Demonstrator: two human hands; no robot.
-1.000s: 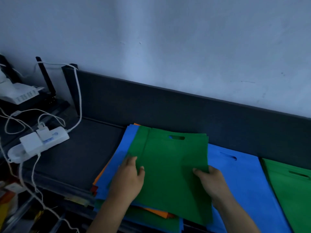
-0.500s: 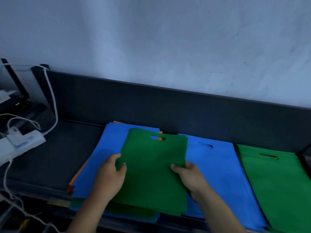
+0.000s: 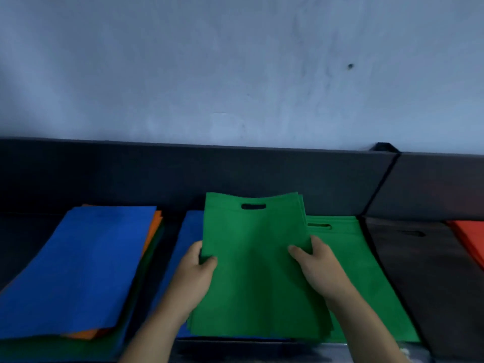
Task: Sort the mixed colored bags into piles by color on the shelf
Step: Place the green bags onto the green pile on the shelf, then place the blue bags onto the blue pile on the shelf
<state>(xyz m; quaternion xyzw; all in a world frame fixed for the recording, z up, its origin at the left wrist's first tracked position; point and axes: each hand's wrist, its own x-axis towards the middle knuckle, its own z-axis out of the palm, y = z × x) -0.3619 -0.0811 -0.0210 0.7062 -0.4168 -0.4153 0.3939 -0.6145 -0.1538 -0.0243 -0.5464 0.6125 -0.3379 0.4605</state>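
The flat green fabric bags point(image 3: 251, 263) have moved right, above the green pile point(image 3: 366, 284); my left hand point(image 3: 193, 276) and right hand point(image 3: 317, 268) grip their side edges.

no readable text, labels, brands, numbers or signs

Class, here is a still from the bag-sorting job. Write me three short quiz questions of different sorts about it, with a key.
1. True or false: both the left hand and right hand grip the green bags.
2. Which colour tops the mixed stack? A orange, B blue, C black.
3. Fill in: the pile right of the green pile is ____.

Key: 1 true; 2 B; 3 black.
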